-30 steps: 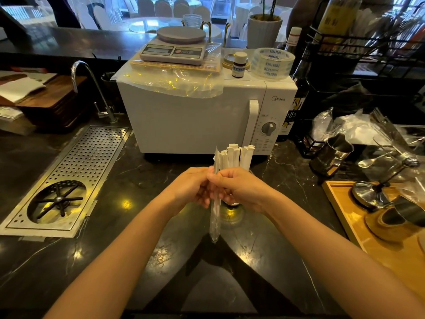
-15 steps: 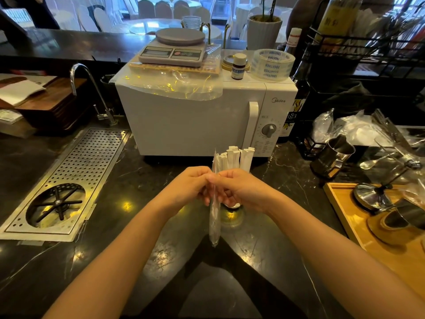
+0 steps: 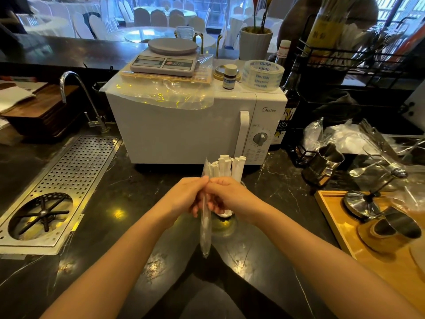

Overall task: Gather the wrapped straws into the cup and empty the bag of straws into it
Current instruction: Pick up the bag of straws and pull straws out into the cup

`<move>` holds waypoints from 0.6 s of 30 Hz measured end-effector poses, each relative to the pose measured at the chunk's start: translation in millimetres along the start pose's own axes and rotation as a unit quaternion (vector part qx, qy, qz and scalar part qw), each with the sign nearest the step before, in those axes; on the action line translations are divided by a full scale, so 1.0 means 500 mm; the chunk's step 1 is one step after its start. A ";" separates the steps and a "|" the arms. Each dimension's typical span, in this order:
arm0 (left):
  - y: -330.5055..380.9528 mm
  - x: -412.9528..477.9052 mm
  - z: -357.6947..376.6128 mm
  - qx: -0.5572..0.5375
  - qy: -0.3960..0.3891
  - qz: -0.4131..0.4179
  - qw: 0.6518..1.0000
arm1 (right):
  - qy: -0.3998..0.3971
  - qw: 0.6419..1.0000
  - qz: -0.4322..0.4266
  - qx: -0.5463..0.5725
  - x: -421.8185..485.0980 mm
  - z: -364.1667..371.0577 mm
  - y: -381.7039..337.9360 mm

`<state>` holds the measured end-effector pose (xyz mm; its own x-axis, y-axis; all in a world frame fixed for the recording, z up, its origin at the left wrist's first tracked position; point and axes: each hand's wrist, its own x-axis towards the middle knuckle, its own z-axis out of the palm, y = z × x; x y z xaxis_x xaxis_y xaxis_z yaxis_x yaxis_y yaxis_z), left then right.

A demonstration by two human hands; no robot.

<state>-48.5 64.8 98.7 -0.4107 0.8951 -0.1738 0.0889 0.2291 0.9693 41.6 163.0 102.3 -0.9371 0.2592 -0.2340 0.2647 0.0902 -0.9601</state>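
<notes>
A long clear plastic bag of straws (image 3: 205, 229) hangs upright in front of me, pinched near its top by my left hand (image 3: 184, 196) and my right hand (image 3: 227, 194), fingertips meeting. Behind my right hand, several white paper-wrapped straws (image 3: 226, 168) stand upright in a clear glass cup (image 3: 224, 221) on the dark marble counter. My right hand covers most of the cup; only its base shows. The bag's lower end dangles just above the counter.
A white microwave (image 3: 184, 132) stands right behind the cup, with a scale (image 3: 164, 57) and a tape roll (image 3: 263, 74) on top. A perforated metal drain tray (image 3: 69, 180) and tap lie left. A steel pitcher (image 3: 322, 165) and a wooden tray (image 3: 345, 238) with metal tools sit right.
Both hands stay pinched on the bag's top in front of the cup. The bag has hardly shifted; the view has tilted slightly.
</notes>
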 end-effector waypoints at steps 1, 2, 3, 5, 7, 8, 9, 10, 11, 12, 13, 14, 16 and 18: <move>-0.002 0.002 0.001 -0.001 -0.005 0.006 1.000 | 0.001 1.000 -0.002 -0.004 0.000 -0.001 0.001; -0.002 0.003 0.001 -0.006 -0.008 0.010 1.000 | 0.001 1.000 -0.002 -0.004 0.001 -0.004 0.001; -0.003 0.004 0.000 -0.015 -0.009 0.012 1.000 | -0.001 1.000 -0.003 -0.001 0.000 -0.006 0.002; -0.004 0.004 0.001 -0.032 -0.005 0.015 0.999 | -0.002 1.000 -0.006 0.010 0.000 -0.011 0.007; -0.002 0.003 0.006 -0.050 0.004 0.018 0.999 | 0.001 1.000 -0.010 0.029 0.002 -0.013 0.015; -0.001 0.002 0.009 -0.064 0.009 0.017 0.998 | 0.002 0.999 -0.012 0.041 0.003 -0.013 0.021; 0.001 0.002 0.012 -0.075 0.014 0.015 0.997 | 0.004 0.999 -0.013 0.050 0.005 -0.012 0.026; 0.002 0.001 0.015 -0.083 0.019 0.013 0.996 | 0.006 0.998 -0.013 0.057 0.005 -0.012 0.030; 0.003 0.001 0.018 -0.088 0.023 0.011 0.996 | 0.008 0.998 -0.012 0.063 0.005 -0.012 0.033; 0.004 0.000 0.019 -0.092 0.024 0.010 0.995 | 0.009 0.997 -0.011 0.071 0.004 -0.011 0.034; 0.004 0.000 0.019 -0.096 0.021 0.010 0.995 | 0.008 0.997 -0.011 0.079 0.002 -0.012 0.034; 0.004 0.001 0.018 -0.099 0.016 0.009 0.995 | 0.007 0.996 -0.012 0.088 0.001 -0.011 0.033; 0.000 0.003 0.017 -0.109 0.006 0.002 0.994 | 0.004 0.995 -0.015 0.103 -0.002 -0.009 0.030; -0.007 0.003 0.014 -0.123 0.002 -0.010 0.992 | 0.000 0.992 -0.018 0.122 -0.003 -0.008 0.031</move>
<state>-43.2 68.0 93.7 -0.4141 0.8896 -0.1924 -0.1433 0.1451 0.9790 48.0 167.8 88.3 -0.9449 0.2603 -0.1984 0.1676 -0.1356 -0.9765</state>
